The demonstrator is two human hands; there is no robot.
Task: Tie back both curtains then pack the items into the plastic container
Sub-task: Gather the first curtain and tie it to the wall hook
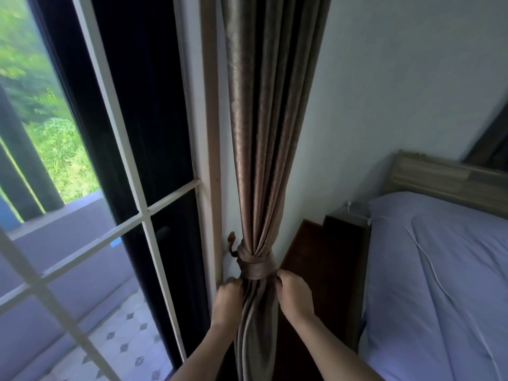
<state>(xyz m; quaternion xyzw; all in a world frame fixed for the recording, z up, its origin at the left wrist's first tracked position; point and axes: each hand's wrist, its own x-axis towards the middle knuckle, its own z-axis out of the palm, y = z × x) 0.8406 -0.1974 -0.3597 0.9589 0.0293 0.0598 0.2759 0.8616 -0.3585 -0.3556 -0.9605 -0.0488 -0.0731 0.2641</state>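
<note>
A brown curtain (270, 119) hangs gathered beside the window frame. A matching fabric tie-back (257, 266) is wrapped around it low down and runs to a small brown wall hook (232, 243) on its left. My left hand (226, 301) grips the curtain folds just under the tie-back on the left side. My right hand (294, 294) grips them on the right side, fingers touching the band's lower edge. The plastic container and the other curtain are out of view.
A glass door with white bars (118, 166) stands at the left, a balcony behind it. A bed with a pale blue sheet (439, 284) and a white cable fills the right. A dark wooden bedside unit (330, 257) sits between curtain and bed.
</note>
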